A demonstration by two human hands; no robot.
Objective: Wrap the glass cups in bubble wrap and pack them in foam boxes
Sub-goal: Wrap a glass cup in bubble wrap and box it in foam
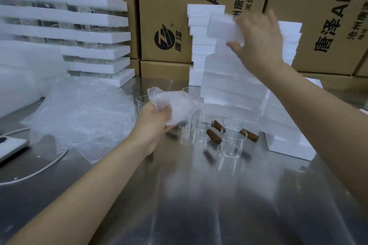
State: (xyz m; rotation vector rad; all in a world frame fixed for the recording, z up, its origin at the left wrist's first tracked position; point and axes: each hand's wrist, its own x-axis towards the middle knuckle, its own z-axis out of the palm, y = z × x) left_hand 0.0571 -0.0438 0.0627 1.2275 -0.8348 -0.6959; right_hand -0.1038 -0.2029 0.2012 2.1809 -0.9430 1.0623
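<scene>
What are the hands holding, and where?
The left hand grips a bubble-wrap bundle by its lower left end. The right hand grips a foam box by its right end.

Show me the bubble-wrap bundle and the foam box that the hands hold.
bubble-wrap bundle (179, 103): head view, middle of the bundle.
foam box (221, 28): head view, its bare front face.

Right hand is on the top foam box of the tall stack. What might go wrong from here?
1. The foam stack looks uneven; the right hand pulling the top foam box may topple it onto the bare glass cups at its foot.
2. The left hand alone holds the wrapped cup; its wrap may loosen.
</scene>
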